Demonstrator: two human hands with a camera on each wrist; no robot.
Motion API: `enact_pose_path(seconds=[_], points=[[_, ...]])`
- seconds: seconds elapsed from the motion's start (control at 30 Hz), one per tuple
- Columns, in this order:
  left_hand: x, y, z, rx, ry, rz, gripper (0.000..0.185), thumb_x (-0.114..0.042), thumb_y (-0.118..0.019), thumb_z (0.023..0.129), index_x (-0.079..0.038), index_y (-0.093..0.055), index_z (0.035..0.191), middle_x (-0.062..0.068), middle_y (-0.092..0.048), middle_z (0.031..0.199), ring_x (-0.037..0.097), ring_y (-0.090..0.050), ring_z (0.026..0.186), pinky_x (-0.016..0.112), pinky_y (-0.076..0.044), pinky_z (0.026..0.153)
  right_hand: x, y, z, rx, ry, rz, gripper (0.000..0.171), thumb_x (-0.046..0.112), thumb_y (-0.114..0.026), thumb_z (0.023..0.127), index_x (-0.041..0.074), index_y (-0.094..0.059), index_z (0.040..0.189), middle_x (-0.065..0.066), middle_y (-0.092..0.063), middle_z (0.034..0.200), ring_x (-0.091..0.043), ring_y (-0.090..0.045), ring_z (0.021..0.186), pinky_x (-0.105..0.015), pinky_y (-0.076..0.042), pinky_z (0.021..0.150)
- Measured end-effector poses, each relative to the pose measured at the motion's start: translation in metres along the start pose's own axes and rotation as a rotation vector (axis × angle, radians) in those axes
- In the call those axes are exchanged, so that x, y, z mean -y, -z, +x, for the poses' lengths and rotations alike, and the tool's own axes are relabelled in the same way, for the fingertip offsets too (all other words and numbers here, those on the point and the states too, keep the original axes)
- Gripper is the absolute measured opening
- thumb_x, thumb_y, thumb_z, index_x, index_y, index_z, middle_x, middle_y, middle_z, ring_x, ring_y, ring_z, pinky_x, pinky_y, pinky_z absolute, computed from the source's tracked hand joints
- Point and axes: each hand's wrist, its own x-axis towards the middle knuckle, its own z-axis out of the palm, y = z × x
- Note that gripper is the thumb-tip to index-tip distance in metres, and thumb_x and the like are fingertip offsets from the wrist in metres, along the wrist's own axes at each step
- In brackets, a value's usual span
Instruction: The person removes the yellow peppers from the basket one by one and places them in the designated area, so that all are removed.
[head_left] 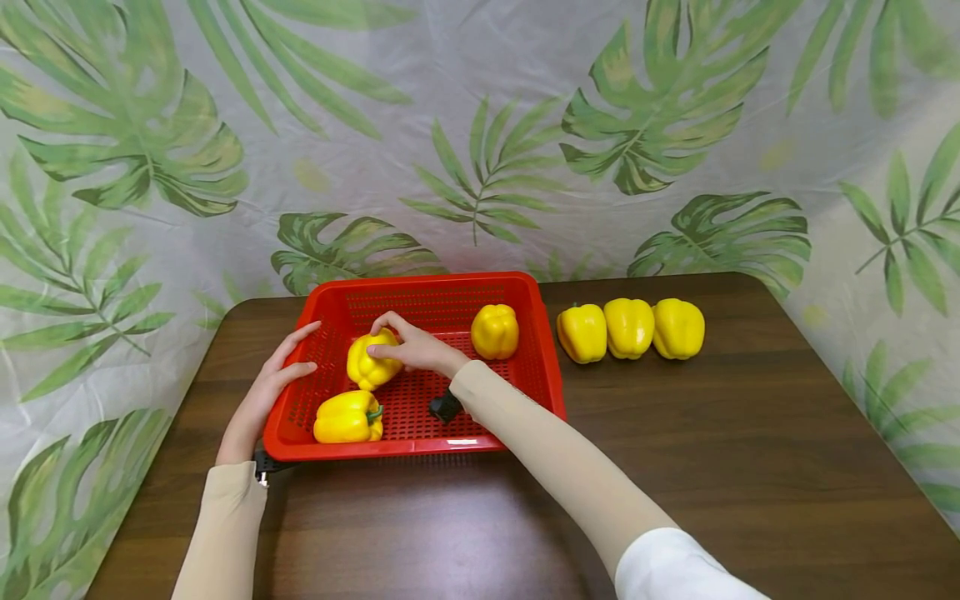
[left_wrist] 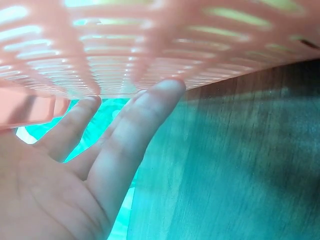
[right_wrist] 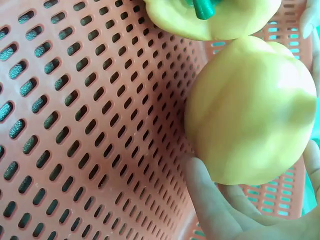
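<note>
A red plastic basket (head_left: 420,450) with slotted walls stands on the table. My left hand (head_left: 268,396) holds its left rim, thumb reaching over the edge; in the left wrist view, fingers (left_wrist: 125,135) lie along the slotted outer wall. Inside the basket, my right hand (head_left: 420,346) grips a yellow bell pepper (head_left: 363,367) between thumb and fingers, and the right wrist view shows that pepper (right_wrist: 250,115) close up. Just in front of it, a second bell pepper (head_left: 345,418) lies on its side, green stem to the right. A third bell pepper (head_left: 495,332) is at the basket's back right.
Three more yellow bell peppers stand in a row right of the basket: a left one (head_left: 582,335), a middle one (head_left: 629,328) and a right one (head_left: 678,329). The brown wooden table (head_left: 750,467) meets a leaf-patterned cloth (head_left: 495,50) at the back.
</note>
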Motion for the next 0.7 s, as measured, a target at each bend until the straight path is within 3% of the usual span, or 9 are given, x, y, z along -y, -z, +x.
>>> enact_pose_path(seconds=[0.17,0.3,0.5,0.7], points=[[-0.0003,0.0000,-0.0003,-0.001,0.000,-0.002,0.055,-0.014,-0.042,0.101,-0.021,-0.023,0.152,0.017,-0.023,0.149,0.026,-0.047,0.117,0.030,-0.051,0.087,-0.0010,0.0009,-0.0014,-0.014,0.011,0.002,0.034,0.027,-0.060,0.095,0.016,-0.040,0.121,-0.010,-0.050,0.116,-0.022,-0.046,0.075,-0.040,-0.041,0.069],[-0.0006,-0.0001,-0.0003,-0.002,0.002,-0.009,0.056,-0.014,-0.043,0.101,-0.021,-0.023,0.152,0.017,-0.023,0.149,0.026,-0.047,0.116,0.030,-0.051,0.087,-0.0011,0.0024,-0.0029,0.004,0.003,0.008,0.040,0.025,-0.059,0.095,0.017,-0.039,0.129,-0.013,-0.047,0.128,-0.022,-0.053,0.089,-0.047,-0.046,0.079],[-0.0007,0.0003,-0.0001,-0.001,0.003,-0.008,0.056,-0.015,-0.043,0.101,-0.022,-0.023,0.152,0.017,-0.023,0.149,0.027,-0.046,0.117,0.030,-0.050,0.087,-0.0011,0.0045,-0.0048,0.027,-0.033,-0.011,0.052,0.021,-0.056,0.094,0.018,-0.037,0.142,-0.014,-0.038,0.143,-0.025,-0.051,0.111,-0.049,-0.049,0.088],[-0.0008,-0.0004,-0.0007,-0.002,0.005,-0.007,0.056,-0.014,-0.043,0.100,-0.022,-0.023,0.152,0.018,-0.023,0.149,0.029,-0.045,0.118,0.031,-0.051,0.087,-0.0046,0.0058,-0.0032,0.034,-0.034,-0.001,0.050,0.016,-0.058,0.093,0.017,-0.040,0.139,-0.015,-0.042,0.138,-0.024,-0.053,0.105,-0.049,-0.049,0.087]])
